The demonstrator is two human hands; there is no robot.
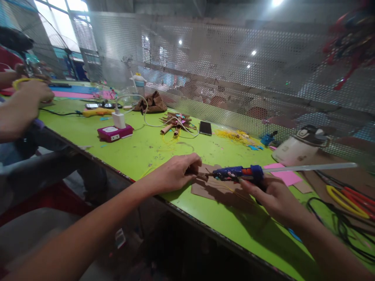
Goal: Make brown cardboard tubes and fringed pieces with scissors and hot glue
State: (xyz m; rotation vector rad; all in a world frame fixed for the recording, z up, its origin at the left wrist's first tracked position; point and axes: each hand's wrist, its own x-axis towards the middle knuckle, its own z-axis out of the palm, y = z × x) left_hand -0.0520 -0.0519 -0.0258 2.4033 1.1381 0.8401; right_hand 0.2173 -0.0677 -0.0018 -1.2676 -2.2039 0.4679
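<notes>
My right hand (271, 193) is wrapped round a dark blue glue gun (237, 173), with a long clear glue stick (310, 167) poking out of its back end. The gun's nozzle points left, at or very near a small brown rolled piece (202, 176). That piece sits pinched in my left hand (175, 171), fingers closed over part of it, so its full shape is hidden. Beneath both hands lies a flat piece of brown cardboard (199, 190) on the green table (140, 152).
Behind are a brown stick bundle (177, 121), a phone (205, 128) and yellow shreds (237, 136). A magenta power block (115, 133) stands left. Right lie a white kettle-like container (295, 148), pink paper (285, 174), scissors (347, 201) and black cable (331, 218). Another person's hand (35, 93) is far left.
</notes>
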